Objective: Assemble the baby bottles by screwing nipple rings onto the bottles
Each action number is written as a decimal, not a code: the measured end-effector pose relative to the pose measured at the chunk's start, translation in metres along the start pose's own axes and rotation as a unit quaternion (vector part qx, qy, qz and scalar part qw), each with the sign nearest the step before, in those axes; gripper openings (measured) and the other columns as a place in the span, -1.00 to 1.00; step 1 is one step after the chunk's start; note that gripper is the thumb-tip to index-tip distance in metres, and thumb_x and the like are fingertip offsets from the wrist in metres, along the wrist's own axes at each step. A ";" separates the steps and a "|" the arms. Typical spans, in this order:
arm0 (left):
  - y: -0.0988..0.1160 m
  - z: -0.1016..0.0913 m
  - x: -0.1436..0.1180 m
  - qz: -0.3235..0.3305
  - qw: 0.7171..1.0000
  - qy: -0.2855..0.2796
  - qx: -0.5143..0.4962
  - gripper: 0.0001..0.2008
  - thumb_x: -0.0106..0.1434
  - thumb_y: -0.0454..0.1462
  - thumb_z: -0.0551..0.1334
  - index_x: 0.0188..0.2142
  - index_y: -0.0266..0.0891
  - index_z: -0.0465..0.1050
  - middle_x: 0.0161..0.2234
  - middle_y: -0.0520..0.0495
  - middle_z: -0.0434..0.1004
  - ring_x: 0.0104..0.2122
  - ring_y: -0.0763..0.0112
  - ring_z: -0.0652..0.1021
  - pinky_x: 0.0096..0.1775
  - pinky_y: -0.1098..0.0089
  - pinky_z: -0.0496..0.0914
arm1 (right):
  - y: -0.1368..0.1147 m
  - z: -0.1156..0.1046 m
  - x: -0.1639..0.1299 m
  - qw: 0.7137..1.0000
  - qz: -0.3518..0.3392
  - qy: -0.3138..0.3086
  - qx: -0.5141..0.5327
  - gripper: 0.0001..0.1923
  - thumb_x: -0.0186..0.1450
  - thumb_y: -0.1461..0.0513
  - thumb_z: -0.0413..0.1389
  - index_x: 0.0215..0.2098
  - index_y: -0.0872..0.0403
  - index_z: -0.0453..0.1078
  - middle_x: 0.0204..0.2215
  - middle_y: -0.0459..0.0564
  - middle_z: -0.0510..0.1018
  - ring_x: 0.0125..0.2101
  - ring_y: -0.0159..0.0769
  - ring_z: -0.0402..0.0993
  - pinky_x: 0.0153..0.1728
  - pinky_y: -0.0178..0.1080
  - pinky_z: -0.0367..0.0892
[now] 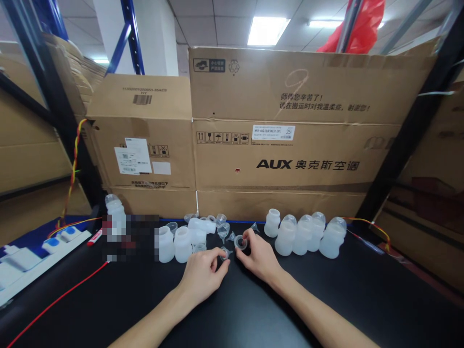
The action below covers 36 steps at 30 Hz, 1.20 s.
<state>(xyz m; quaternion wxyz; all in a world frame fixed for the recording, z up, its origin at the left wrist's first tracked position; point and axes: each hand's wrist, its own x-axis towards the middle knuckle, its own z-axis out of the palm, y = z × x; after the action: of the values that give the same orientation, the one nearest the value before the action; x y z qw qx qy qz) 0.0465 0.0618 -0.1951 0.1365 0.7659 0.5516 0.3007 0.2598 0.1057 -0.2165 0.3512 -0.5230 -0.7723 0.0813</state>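
Observation:
Above the middle of the black tabletop, my left hand (203, 274) pinches a small clear bottle nipple (225, 253) between thumb and fingers. A translucent bottle collar ring (240, 243) is gripped at its edge by my right hand (259, 256), close by on the right. Between and beyond the hands lie clear funnel-shaped pieces (223, 230). To the left stand open frosted baby bottles (183, 244), with another bottle (198, 230) lying tilted among them. On the right is a group of several frosted bottles (286, 237), most with clear domed caps; one open bottle (272, 224) stands behind them.
Cardboard boxes (308, 140) wall off the back of the black table (232, 309). A white power strip (43, 263) with plugs and a red cable (58, 295) occupy the left side. A capped bottle (115, 215) and a red marker (94, 237) sit nearby; part there is pixelated.

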 end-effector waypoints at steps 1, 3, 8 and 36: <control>-0.001 0.000 0.000 0.002 1.000 0.002 -0.002 -0.79 0.34 -0.11 0.24 -0.23 -0.09 0.64 -0.61 0.14 0.44 -0.57 0.46 0.45 -0.37 0.42 0.22 | -0.003 -0.001 -0.002 1.000 -0.008 -0.008 0.022 -0.77 0.34 0.15 0.16 -0.08 0.06 0.33 -0.29 -0.05 0.55 -0.33 -0.28 0.47 -0.29 -0.29 0.30; -0.001 0.000 0.000 0.007 1.000 0.004 -0.006 -0.79 0.34 -0.11 0.24 -0.21 -0.08 0.65 -0.61 0.14 0.44 -0.56 0.46 0.45 -0.36 0.42 0.23 | -0.008 -0.003 -0.008 0.997 -0.027 -0.027 0.068 -0.71 0.34 0.19 0.16 0.01 0.05 0.34 -0.27 -0.07 0.57 -0.33 -0.32 0.48 -0.29 -0.31 0.35; -0.001 0.002 -0.002 0.038 0.999 -0.004 -0.034 -0.80 0.35 -0.14 0.25 -0.19 -0.09 0.66 -0.62 0.15 0.41 -0.59 0.50 0.39 -0.38 0.43 0.24 | -0.017 -0.007 -0.028 0.984 -0.047 -0.063 0.160 -0.65 0.34 0.21 0.17 0.09 0.04 0.40 -0.19 -0.05 0.60 -0.32 -0.38 0.52 -0.28 -0.34 0.45; 0.003 -0.002 -0.009 0.059 0.963 -0.161 -0.210 -0.52 0.37 -0.05 0.25 0.21 -0.16 0.51 -0.45 0.05 0.58 -0.53 0.53 0.41 -0.39 0.48 0.33 | -0.020 -0.019 -0.031 0.891 0.033 -0.095 0.444 -0.42 0.17 0.11 0.46 0.08 0.04 0.41 -0.11 -0.03 0.59 -0.10 -0.29 0.57 0.04 -0.20 0.48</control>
<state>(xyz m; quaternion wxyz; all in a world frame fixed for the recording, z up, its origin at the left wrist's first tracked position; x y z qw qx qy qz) 0.0463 0.0525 -0.1947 0.3634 0.7894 0.4008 0.2902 0.2632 0.0652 -0.2065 0.4685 -0.3278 -0.6679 0.4764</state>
